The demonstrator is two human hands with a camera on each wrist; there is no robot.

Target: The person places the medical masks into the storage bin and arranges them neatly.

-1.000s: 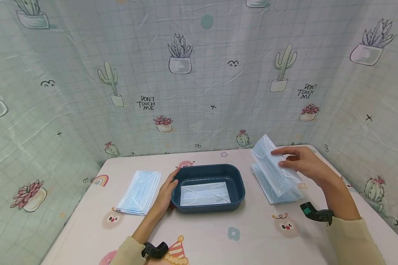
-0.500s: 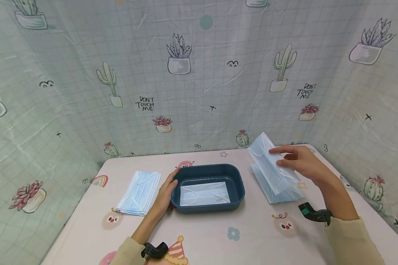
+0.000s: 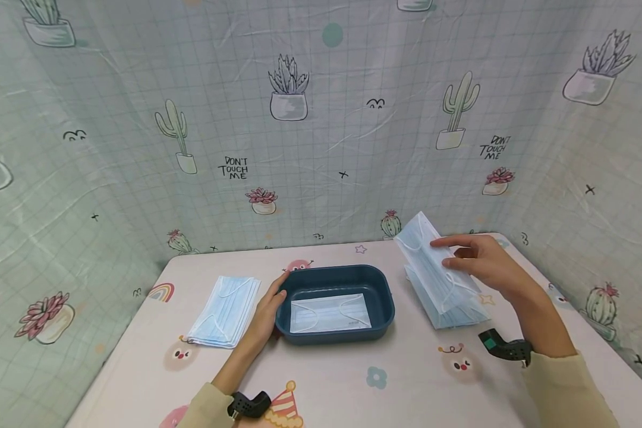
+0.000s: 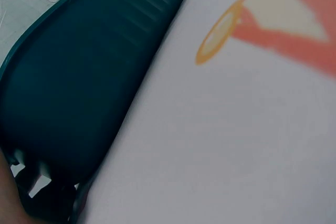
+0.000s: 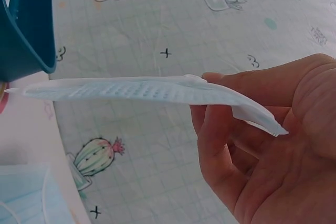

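Note:
My right hand [image 3: 487, 261] pinches a light blue disposable face mask [image 3: 433, 261] between thumb and fingers, tilted up over other face masks [image 3: 449, 315] on the table's right side. In the right wrist view the held face mask [image 5: 126, 88] appears edge-on, one end reaching toward the box. My left hand [image 3: 267, 306] holds the left end of a dark blue plastic box [image 3: 334, 337], its thumb at the rim. A face mask [image 3: 331, 313] lies flat inside it. Left of that hand is a stack of face masks [image 3: 227, 312]. The left wrist view shows the box's ribbed side [image 4: 105, 61] and few fingers.
A pale table cover [image 3: 331, 386] with cartoon prints lies under everything. Behind and at both sides hangs a curtain [image 3: 321, 148] printed with cacti, close to the table's far edge.
My right hand has drifted slightly left with the pinched face mask, whose upper end now sits a little higher and nearer the box. The left hand and box have stayed put.

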